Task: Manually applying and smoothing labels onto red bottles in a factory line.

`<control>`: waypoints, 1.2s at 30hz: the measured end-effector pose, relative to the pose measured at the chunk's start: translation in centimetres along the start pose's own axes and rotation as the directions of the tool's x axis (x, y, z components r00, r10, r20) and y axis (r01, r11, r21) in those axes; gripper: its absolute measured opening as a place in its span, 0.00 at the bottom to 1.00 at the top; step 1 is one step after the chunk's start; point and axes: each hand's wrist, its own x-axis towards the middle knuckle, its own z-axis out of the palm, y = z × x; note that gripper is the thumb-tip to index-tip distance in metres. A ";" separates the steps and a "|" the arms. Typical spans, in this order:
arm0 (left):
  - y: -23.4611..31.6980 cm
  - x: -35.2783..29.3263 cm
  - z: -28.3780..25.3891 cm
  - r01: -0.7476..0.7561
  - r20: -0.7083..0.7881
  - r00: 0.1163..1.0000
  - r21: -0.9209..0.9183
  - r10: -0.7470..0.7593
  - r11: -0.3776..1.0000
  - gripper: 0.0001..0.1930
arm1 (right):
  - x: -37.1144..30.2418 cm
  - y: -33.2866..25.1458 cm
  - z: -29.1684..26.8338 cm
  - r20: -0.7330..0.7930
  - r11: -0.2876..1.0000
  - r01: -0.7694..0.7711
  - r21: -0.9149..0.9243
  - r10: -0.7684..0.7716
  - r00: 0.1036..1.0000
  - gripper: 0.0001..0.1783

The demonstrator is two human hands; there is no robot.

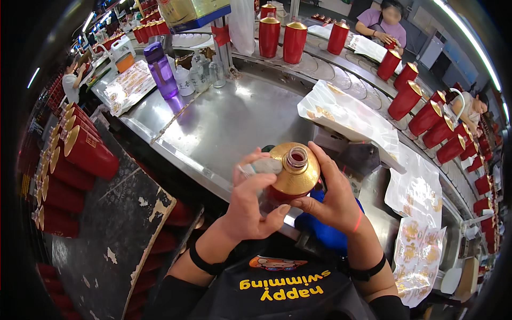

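Observation:
A red bottle [294,178] with a gold shoulder and an uncapped clear glass neck is tilted toward me, above the front edge of the metal bench. My right hand [333,194] grips its right side, thumb low and fingers along the shoulder. At the left of the bottle is my left hand [248,205], thumb and fingers apart. A whitish wrap [261,166] covers one of its fingers, which lies against the gold shoulder. Some of the left fingertips are hidden behind the bottle.
The metal bench [234,114] carries a purple water bottle [161,72] and several small clear bottles [200,72]. Red bottles [269,37] line a curved conveyor [341,80] beyond. More red bottles [90,152] stand at left. Patterned white sheets [352,117] lie at right. Other people [381,26] sit across.

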 end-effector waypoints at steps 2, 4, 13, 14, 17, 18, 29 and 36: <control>1.3 0.4 0.6 0.059 -0.050 0.997 -0.060 -0.062 0.996 0.27 | 0.1 -0.1 0.0 -0.031 1.000 0.012 0.004 -0.012 0.999 0.55; 2.4 1.0 0.6 0.040 -0.007 0.999 0.016 -0.040 0.999 0.26 | 0.2 -0.3 0.0 -0.029 1.000 0.010 0.013 -0.010 1.000 0.54; 3.6 1.4 0.1 0.091 0.018 0.995 0.194 -0.096 0.977 0.23 | 0.0 0.1 0.1 -0.066 0.999 0.048 -0.023 -0.049 0.997 0.52; 3.5 1.3 -0.1 0.091 0.022 0.995 0.197 -0.097 0.976 0.23 | 0.0 -0.1 0.1 -0.056 0.999 0.049 -0.007 -0.049 0.997 0.52; 4.0 1.4 -0.4 0.063 0.062 0.995 0.253 -0.082 0.965 0.24 | 0.1 -0.1 0.2 -0.053 0.999 0.049 -0.021 -0.050 0.997 0.52; 4.4 1.6 -0.2 0.063 0.062 0.995 0.256 -0.081 0.965 0.24 | 0.2 -0.1 0.2 -0.053 0.998 0.052 -0.019 -0.053 0.997 0.52; 1.2 2.2 -0.6 0.202 0.001 0.979 0.032 -0.202 0.979 0.30 | -0.3 -0.1 0.5 -0.089 1.000 0.009 -0.020 -0.011 0.996 0.53; 0.0 5.8 -0.4 0.301 0.159 0.945 -0.097 -0.284 0.949 0.36 | -0.2 -0.6 0.8 -0.110 1.000 -0.028 -0.003 0.028 0.994 0.52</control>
